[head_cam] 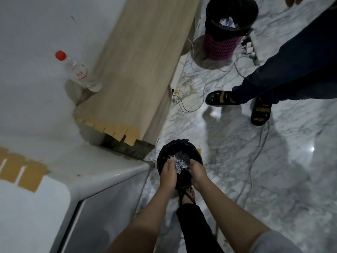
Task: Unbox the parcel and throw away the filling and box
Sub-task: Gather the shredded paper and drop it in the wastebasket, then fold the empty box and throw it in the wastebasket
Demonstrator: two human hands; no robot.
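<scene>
A small bin lined with a black bag (176, 149) stands on the marble floor beside the white counter's corner. Above its opening I hold a clump of white shredded paper filling (179, 164) between both hands. My left hand (168, 175) cups the filling from the left and my right hand (197, 172) from the right. More shreds lie inside the bin below. A sliver of brown cardboard (199, 150) shows behind the bin; I cannot tell whether it is the box.
A taller pink bin with a black liner (230, 27) stands further back holding crumpled paper. Another person's legs in black sandals (221, 97) stand on the right. Cables (255, 152) trail across the floor. A red-capped bottle (76, 69) stands on the wooden ledge.
</scene>
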